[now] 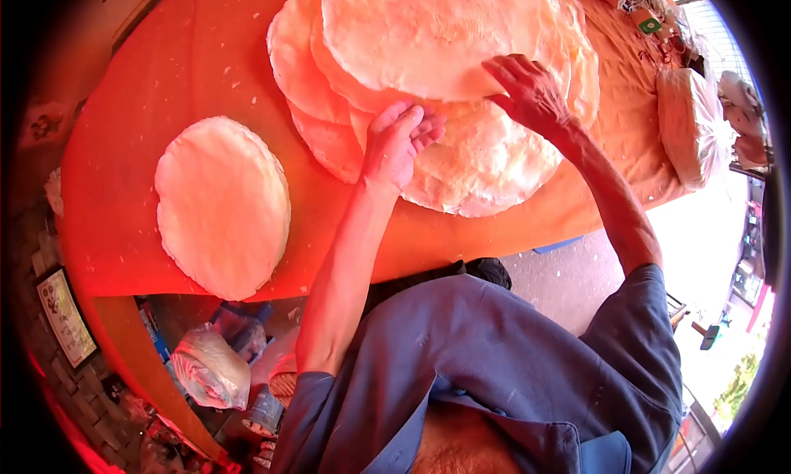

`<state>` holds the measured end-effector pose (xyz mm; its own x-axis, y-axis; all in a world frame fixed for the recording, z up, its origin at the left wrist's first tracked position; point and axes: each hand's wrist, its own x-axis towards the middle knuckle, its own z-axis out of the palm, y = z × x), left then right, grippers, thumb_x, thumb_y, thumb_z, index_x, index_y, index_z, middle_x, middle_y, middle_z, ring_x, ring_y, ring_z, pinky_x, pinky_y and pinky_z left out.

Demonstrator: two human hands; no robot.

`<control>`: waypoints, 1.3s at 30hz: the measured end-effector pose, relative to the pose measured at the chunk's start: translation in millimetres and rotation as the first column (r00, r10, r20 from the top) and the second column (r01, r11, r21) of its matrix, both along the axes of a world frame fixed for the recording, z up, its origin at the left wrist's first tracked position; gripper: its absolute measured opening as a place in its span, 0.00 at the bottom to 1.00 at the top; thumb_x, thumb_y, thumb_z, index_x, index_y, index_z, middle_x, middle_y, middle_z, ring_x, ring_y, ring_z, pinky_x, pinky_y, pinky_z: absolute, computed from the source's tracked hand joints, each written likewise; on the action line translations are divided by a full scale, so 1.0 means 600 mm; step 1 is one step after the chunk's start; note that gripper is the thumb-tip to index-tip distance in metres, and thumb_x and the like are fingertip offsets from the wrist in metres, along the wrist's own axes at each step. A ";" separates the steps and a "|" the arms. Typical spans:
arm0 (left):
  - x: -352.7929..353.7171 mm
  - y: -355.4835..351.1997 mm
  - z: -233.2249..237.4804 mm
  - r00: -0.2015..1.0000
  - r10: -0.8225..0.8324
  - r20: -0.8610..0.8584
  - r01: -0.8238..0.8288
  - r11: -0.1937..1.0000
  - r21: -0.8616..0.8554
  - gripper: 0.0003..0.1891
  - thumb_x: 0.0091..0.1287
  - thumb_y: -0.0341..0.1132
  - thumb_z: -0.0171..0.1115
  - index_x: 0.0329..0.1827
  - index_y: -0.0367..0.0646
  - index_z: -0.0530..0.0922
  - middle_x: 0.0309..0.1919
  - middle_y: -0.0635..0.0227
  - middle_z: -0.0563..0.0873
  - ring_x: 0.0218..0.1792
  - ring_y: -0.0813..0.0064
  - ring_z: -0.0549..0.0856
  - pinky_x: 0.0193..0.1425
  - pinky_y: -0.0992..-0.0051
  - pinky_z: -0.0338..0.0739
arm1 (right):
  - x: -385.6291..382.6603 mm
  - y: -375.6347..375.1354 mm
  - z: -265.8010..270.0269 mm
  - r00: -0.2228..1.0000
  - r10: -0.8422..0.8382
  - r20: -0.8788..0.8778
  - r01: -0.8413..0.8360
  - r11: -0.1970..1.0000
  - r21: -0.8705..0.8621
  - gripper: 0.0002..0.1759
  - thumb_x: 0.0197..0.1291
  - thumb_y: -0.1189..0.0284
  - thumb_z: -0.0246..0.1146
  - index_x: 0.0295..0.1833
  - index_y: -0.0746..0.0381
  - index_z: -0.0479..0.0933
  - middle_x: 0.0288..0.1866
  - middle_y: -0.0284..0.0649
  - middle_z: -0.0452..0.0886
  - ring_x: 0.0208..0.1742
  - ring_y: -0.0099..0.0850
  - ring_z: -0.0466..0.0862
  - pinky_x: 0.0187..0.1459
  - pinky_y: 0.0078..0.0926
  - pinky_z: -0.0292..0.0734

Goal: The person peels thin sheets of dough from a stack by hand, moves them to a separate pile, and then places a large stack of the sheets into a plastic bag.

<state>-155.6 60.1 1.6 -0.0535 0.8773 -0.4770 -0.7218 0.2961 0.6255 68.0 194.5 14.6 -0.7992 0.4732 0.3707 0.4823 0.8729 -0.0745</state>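
Large, pale, round flat sheets with ragged edges lie overlapped in a pile on the orange-covered table. The top sheet (412, 37) covers much of the pile, its near edge running just beyond my left hand. My left hand (400, 144) is over the near side of the pile, palm turned partly up, fingers loosely bent and apart, with nothing visible in them. My right hand (531, 95) is open over the right side of the top sheet, fingers stretched out and pointing left. Apart from the pile, a single oval sheet (222, 206) lies flat to the left.
The orange table cover (206, 62) is dotted with pale flecks. A plastic-wrapped bundle (692, 128) sits at the right end, with cords and small boxes (647, 21) behind it. Below the near edge, a bagged roll (210, 367) sits on the left. A framed sign (66, 317) stands farther left.
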 end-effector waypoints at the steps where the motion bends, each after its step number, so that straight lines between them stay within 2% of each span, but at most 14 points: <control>1: 0.005 0.007 -0.002 0.999 0.020 0.027 -0.020 1.000 0.008 0.11 0.71 0.28 0.54 0.54 0.33 0.71 0.48 0.54 0.82 0.48 0.62 0.85 0.53 0.67 0.82 | 0.000 -0.001 0.003 0.999 0.040 0.019 -0.040 0.999 0.013 0.16 0.51 0.75 0.66 0.48 0.60 0.78 0.49 0.39 0.81 0.51 0.39 0.80 0.46 0.38 0.77; 6: 0.032 0.033 -0.007 0.982 0.128 0.142 -0.139 0.988 0.071 0.07 0.70 0.27 0.55 0.48 0.38 0.73 0.44 0.59 0.82 0.43 0.66 0.86 0.47 0.68 0.83 | -0.033 0.010 0.019 0.999 -0.050 -0.018 0.050 0.999 -0.017 0.18 0.51 0.77 0.64 0.50 0.60 0.79 0.50 0.40 0.82 0.52 0.39 0.80 0.49 0.37 0.77; 9: 0.034 0.020 0.001 0.995 0.098 0.005 -0.098 0.994 -0.038 0.07 0.69 0.27 0.55 0.49 0.38 0.73 0.45 0.59 0.82 0.42 0.66 0.86 0.47 0.68 0.83 | -0.031 0.041 0.001 0.983 0.160 0.086 -0.164 0.985 0.044 0.18 0.50 0.78 0.62 0.49 0.62 0.79 0.50 0.42 0.82 0.49 0.39 0.81 0.44 0.36 0.79; 11: 0.020 0.016 -0.010 0.996 0.088 -0.017 -0.089 0.994 -0.070 0.08 0.70 0.28 0.54 0.50 0.36 0.72 0.47 0.55 0.82 0.48 0.62 0.85 0.53 0.66 0.82 | -0.011 0.107 0.007 1.000 0.017 -0.007 -0.016 0.998 0.060 0.13 0.51 0.79 0.59 0.43 0.58 0.81 0.38 0.38 0.83 0.37 0.33 0.84 0.31 0.33 0.78; 12: 0.018 0.005 -0.016 0.996 0.080 -0.024 -0.082 0.992 -0.100 0.09 0.71 0.28 0.53 0.50 0.35 0.72 0.48 0.53 0.82 0.50 0.61 0.85 0.55 0.66 0.81 | -0.016 0.109 0.046 0.955 -0.186 0.230 0.069 0.896 0.438 0.12 0.52 0.78 0.59 0.43 0.58 0.81 0.35 0.38 0.83 0.34 0.33 0.84 0.30 0.33 0.77; 13: 0.018 0.005 -0.015 0.997 0.082 -0.005 -0.082 0.991 -0.106 0.09 0.70 0.27 0.53 0.50 0.35 0.72 0.48 0.53 0.82 0.51 0.60 0.85 0.56 0.66 0.81 | -0.020 0.112 0.084 0.838 -0.421 0.347 0.010 0.648 0.762 0.11 0.54 0.77 0.59 0.42 0.57 0.81 0.32 0.38 0.83 0.32 0.33 0.83 0.28 0.32 0.76; 17: 0.019 0.022 -0.006 0.988 0.114 0.103 -0.108 0.992 -0.067 0.11 0.70 0.26 0.53 0.54 0.34 0.71 0.48 0.54 0.82 0.52 0.60 0.84 0.57 0.66 0.81 | -0.032 0.077 0.156 0.909 -0.375 0.183 0.245 0.834 0.494 0.08 0.60 0.76 0.57 0.41 0.58 0.82 0.34 0.40 0.84 0.32 0.36 0.83 0.30 0.36 0.77; 18: 0.019 0.024 -0.015 0.984 0.106 0.141 -0.101 0.994 -0.041 0.12 0.70 0.26 0.53 0.55 0.34 0.70 0.48 0.54 0.82 0.52 0.60 0.84 0.57 0.66 0.81 | -0.020 0.080 0.115 0.991 -0.076 -0.108 0.083 0.995 0.056 0.13 0.58 0.79 0.59 0.47 0.58 0.82 0.42 0.38 0.86 0.42 0.37 0.86 0.42 0.32 0.82; 19: 0.021 0.022 -0.023 0.979 0.097 0.180 -0.094 0.995 -0.024 0.13 0.70 0.26 0.53 0.56 0.34 0.70 0.48 0.54 0.81 0.52 0.60 0.84 0.58 0.66 0.81 | -0.006 0.075 0.056 0.998 -0.063 0.029 0.062 0.998 0.025 0.14 0.58 0.80 0.58 0.49 0.59 0.82 0.48 0.39 0.85 0.49 0.38 0.84 0.48 0.34 0.81; 22: 0.035 0.015 -0.014 0.980 0.146 0.135 -0.144 0.989 -0.019 0.15 0.70 0.26 0.55 0.58 0.36 0.67 0.48 0.57 0.81 0.51 0.61 0.84 0.56 0.66 0.81 | 0.000 0.052 -0.024 0.999 -0.040 0.027 0.039 0.998 0.041 0.12 0.55 0.79 0.59 0.46 0.62 0.80 0.48 0.40 0.83 0.48 0.39 0.82 0.45 0.35 0.80; 27: 0.047 0.021 -0.011 0.984 0.159 -0.079 -0.162 0.987 -0.026 0.16 0.69 0.28 0.59 0.57 0.36 0.69 0.44 0.58 0.81 0.43 0.65 0.86 0.44 0.71 0.84 | 0.012 0.023 -0.010 0.991 -0.132 0.004 0.132 0.990 -0.039 0.16 0.52 0.81 0.61 0.49 0.63 0.78 0.53 0.40 0.81 0.57 0.40 0.79 0.52 0.35 0.78; 30: 0.044 0.030 0.009 0.985 0.107 -0.139 -0.128 0.980 -0.153 0.11 0.68 0.29 0.59 0.50 0.34 0.72 0.35 0.63 0.81 0.29 0.72 0.85 0.28 0.78 0.80 | 0.014 0.025 -0.011 0.994 -0.111 0.012 0.111 0.994 -0.016 0.17 0.51 0.81 0.61 0.49 0.63 0.78 0.55 0.40 0.81 0.58 0.40 0.79 0.54 0.35 0.78; 33: 0.050 0.048 0.004 0.992 0.066 -0.103 -0.090 0.964 -0.249 0.06 0.69 0.31 0.59 0.38 0.37 0.73 0.30 0.64 0.80 0.21 0.73 0.83 0.22 0.79 0.77 | -0.008 0.016 0.003 0.996 -0.077 0.041 0.079 0.996 -0.039 0.17 0.51 0.81 0.61 0.49 0.63 0.78 0.54 0.41 0.81 0.59 0.40 0.79 0.55 0.35 0.78; 39: 0.049 0.067 -0.003 0.992 0.080 -0.093 -0.102 0.961 -0.258 0.07 0.67 0.32 0.61 0.37 0.39 0.73 0.28 0.62 0.81 0.17 0.76 0.79 0.15 0.82 0.66 | -0.001 -0.005 0.001 0.995 -0.093 0.028 0.095 0.992 -0.084 0.26 0.56 0.68 0.67 0.61 0.60 0.75 0.65 0.44 0.74 0.67 0.46 0.72 0.64 0.42 0.70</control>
